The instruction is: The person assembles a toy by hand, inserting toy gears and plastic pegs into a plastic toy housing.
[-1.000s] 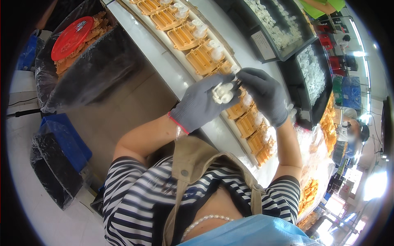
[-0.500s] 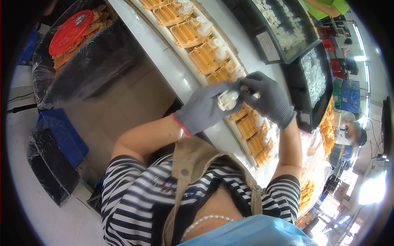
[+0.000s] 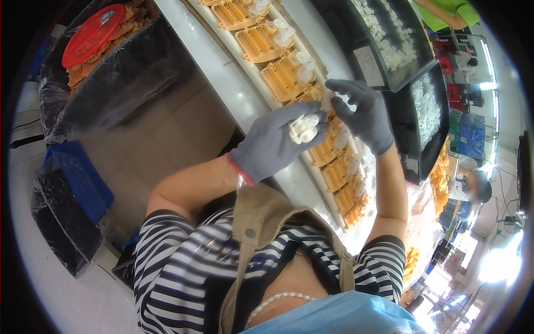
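My left hand [image 3: 272, 139], in a grey knit glove with a red cuff, is turned palm up. Several small white plastic parts [image 3: 303, 129] lie clustered in it, the fingers curled round them. Just to the right, my grey-gloved right hand [image 3: 361, 114] is raised over the row, thumb and forefinger apart. White shows in its gap; whether that is a part or the surface behind, I cannot make out. Beneath both hands runs a line of tan plastic housings [image 3: 285, 78], with translucent round pieces [image 3: 305, 68] at their right ends. My hands hide some housings.
Black trays of small white parts [image 3: 425, 111] stand to the right. At left, a red lid [image 3: 93, 36] rests on tan pieces in a plastic-lined bin. A blue crate [image 3: 80, 175] sits below it. People are further off at the upper right.
My hands have drawn apart. The right thumb and forefinger have opened and moved up, away from my left palm, where the white parts now show more fully.
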Action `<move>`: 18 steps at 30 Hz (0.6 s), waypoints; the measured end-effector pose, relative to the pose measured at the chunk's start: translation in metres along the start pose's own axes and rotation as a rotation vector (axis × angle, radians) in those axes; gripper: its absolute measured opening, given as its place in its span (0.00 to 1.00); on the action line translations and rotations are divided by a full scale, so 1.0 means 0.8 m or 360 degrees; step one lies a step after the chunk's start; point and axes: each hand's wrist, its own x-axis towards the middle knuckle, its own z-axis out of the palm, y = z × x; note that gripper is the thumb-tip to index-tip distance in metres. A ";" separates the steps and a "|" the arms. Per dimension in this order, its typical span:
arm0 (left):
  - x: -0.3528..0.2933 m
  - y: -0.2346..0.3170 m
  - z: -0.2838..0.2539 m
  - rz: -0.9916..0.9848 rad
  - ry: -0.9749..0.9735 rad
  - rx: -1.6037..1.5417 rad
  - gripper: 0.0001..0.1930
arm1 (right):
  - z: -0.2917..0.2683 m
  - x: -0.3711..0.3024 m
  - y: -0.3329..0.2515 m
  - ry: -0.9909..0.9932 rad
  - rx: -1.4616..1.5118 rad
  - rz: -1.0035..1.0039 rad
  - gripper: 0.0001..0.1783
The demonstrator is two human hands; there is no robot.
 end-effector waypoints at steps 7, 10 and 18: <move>0.001 0.009 -0.003 -0.0002 -0.0020 0.0026 0.22 | 0.004 0.004 0.004 -0.0022 -0.0022 -0.0076 0.20; 0.002 0.003 -0.005 -0.0093 -0.0038 0.0012 0.22 | 0.007 0.008 0.006 -0.0057 -0.0033 -0.0077 0.20; -0.001 -0.002 -0.003 -0.0133 -0.0095 -0.0232 0.21 | -0.002 0.013 -0.005 -0.0173 -0.0096 0.0103 0.17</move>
